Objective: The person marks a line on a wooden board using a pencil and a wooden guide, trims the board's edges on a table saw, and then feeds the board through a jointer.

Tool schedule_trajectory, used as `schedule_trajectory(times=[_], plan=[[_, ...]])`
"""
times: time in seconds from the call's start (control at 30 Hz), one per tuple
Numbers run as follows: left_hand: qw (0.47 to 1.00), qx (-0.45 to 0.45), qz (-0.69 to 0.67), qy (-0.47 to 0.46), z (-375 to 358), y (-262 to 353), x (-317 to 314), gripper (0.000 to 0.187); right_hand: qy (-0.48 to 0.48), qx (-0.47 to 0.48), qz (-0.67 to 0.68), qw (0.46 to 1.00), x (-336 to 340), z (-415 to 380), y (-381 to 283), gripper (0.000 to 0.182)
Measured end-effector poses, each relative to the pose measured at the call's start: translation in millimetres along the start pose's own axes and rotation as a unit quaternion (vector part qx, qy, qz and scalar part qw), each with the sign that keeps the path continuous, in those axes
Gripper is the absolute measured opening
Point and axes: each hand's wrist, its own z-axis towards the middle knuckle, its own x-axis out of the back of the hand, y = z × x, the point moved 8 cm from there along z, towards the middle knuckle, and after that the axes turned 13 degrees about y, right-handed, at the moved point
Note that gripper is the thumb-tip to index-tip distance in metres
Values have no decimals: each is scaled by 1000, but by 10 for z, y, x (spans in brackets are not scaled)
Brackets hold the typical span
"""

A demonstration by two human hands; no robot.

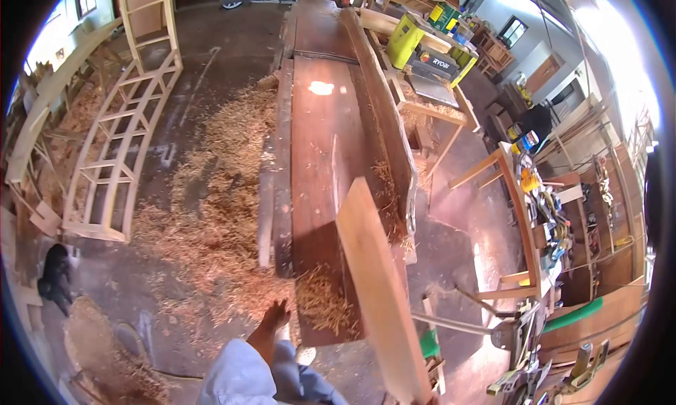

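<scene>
My left hand [277,316] is raised off the near left corner of the workbench [320,144], fingers apart, with nothing in it. A long pale wooden plank [380,285] slants up from the bottom edge of the view, its far end over the bench. Only a sliver of my right hand [431,401] shows at the plank's near end, where it grips the wood; most of that hand is cut off. Curly wood shavings [324,299] lie heaped on the bench's near end, left of the plank.
Shavings [225,152] cover the floor left of the bench. A lime-green Ryobi planer [431,57] stands on a wooden stand at the back right. Wooden frames [116,152] are at the left, near a black animal [54,275]. Tools crowd a table [528,222] at the right.
</scene>
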Motion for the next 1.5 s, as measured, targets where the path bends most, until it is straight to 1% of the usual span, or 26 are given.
schedule_trajectory(times=[0.03, 0.07, 0.13, 0.17, 0.2, 0.23, 0.27, 0.3, 0.37, 0.4, 0.43, 0.47, 0.53, 0.57, 0.63, 0.67, 0.7, 0.73, 0.77, 0.83, 0.93, 1.0, 1.17, 1.27, 1.33, 1.5], plan=[[996, 67, 0, -52, -373, -333, 31, 60, 128, 71, -126, 981, 127, -136, -584, 60], [991, 126, 4, -45, -761, -639, 129, 60, 182, 108, -159, 964, 172, -244, -1004, 62], [970, 241, -20, -22, -1452, -1472, 3, 58, 236, 240, -207, 919, 203, -444, -1756, 28], [980, 195, -20, -35, -1643, -1902, -255, 58, 245, 262, -177, 916, 182, -435, -1957, 29], [969, 244, -42, -2, -2049, -1880, 125, 58, 255, 288, -145, 912, 140, -395, -2128, 32], [964, 255, -54, 62, -2300, -2118, 133, 60, 253, 291, -147, 911, 82, -344, -2256, 32], [966, 248, -56, 51, -2523, -2330, 77, 60, 250, 291, -129, 914, 26, -292, -2382, 30], [958, 278, -61, 11, -2754, -2449, 92, 62, 245, 289, -114, 918, -40, -229, -2511, 29], [945, 323, -48, -11, -3159, -2698, 46, 58, 256, 302, -108, 912, -197, -55, -2786, 29], [943, 327, -51, -17, -3230, -2773, 17, 58, 270, 316, -96, 905, -263, -10, -2992, 28], [946, 311, -52, -71, -3250, -2811, -68, 53, 266, 292, -108, 912, -348, 28, -3246, 26], [947, 292, -55, -124, -3240, -2823, -128, 47, 265, 293, -116, 911, -445, 97, -3455, 26], [938, 318, -65, -120, -3049, -2912, -86, 41, 280, 294, -77, 910, -579, 344, -3907, 25], [964, 242, -92, -70, -2819, -3082, -172, 36, 294, 325, -39, 898, -669, 462, -4119, 25], [968, 195, -148, 51, -2490, -3241, 199, 29, 309, 306, -41, 900, -790, 688, -4511, 25], [962, 245, -115, -23, -2389, -3328, 428, 27, 320, 288, -38, 902, -780, 803, -4676, 25], [977, 198, -30, -76, -2252, -3469, 528, 26, 316, 267, -36, 909, -777, 986, -4772, 24], [946, 306, -107, 28, -2080, -3385, 1309, 26, 317, 301, -48, 898, -780, 1112, -4923, 24], [938, 303, -136, 100, -1918, -3426, 1768, 26, 312, 323, -28, 893, -785, 1290, -5048, 24], [928, 301, -98, 197, -1781, -3872, 2022, 25, 308, 339, -9, 889, -802, 1515, -5315, 25], [940, 298, -81, 143, -1450, -3910, 2580, 24, 323, 340, -59, 881, -793, 1715, -5785, 27], [934, 305, -106, 153, -1277, -3945, 2694, 25, 288, 321, -62, 900, -768, 1970, -5953, 33], [919, 310, -179, 163, -910, -3742, 2837, 26, 309, 409, -54, 857, -630, 2490, -6363, 29], [928, 287, -201, 123, -725, -3577, 2876, 28, 306, 392, -73, 865, -621, 2651, -6649, 33], [951, 269, -149, 37, -587, -3497, 2856, 30, 320, 364, -107, 868, -620, 2732, -6846, 36], [956, 215, -164, 113, -248, -3708, 3109, 30, 342, 369, -106, 858, -728, 2523, -7409, 32]])
